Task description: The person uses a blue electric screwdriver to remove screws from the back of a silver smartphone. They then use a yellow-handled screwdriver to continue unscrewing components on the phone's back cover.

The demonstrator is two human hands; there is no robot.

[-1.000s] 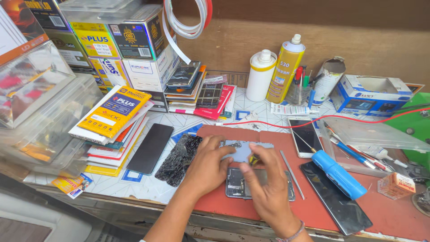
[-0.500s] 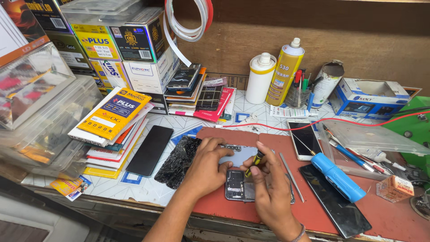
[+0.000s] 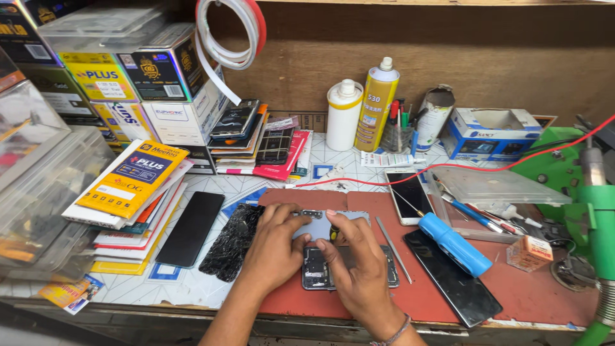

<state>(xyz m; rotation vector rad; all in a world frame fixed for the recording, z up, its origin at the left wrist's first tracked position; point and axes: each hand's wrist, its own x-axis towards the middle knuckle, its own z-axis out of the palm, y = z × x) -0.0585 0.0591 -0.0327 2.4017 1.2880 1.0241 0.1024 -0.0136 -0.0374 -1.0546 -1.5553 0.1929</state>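
An opened smartphone [image 3: 315,269] lies on the red work mat [image 3: 525,298], its inner boards showing. A light blue back cover [image 3: 315,224] rests just behind it. My left hand [image 3: 277,247] presses on the phone's left side and the cover's edge. My right hand [image 3: 359,269] covers the phone's middle, its fingers pinched on a small yellow-and-black tool [image 3: 333,232] at the phone's upper part. A cracked black screen [image 3: 232,240] lies left of my left hand.
A black phone [image 3: 191,227] and stacked packets [image 3: 131,186] lie left. A blue-handled screwdriver [image 3: 453,243], a dark phone [image 3: 451,279], a white phone [image 3: 410,195] and a metal pry tool [image 3: 392,248] lie right. Bottles [image 3: 375,106], boxes and a green stand [image 3: 592,211] ring the bench.
The view has tilted slightly. My right hand has shifted a little forward over the phone with the small tool; my left hand stays pressed on its left side.
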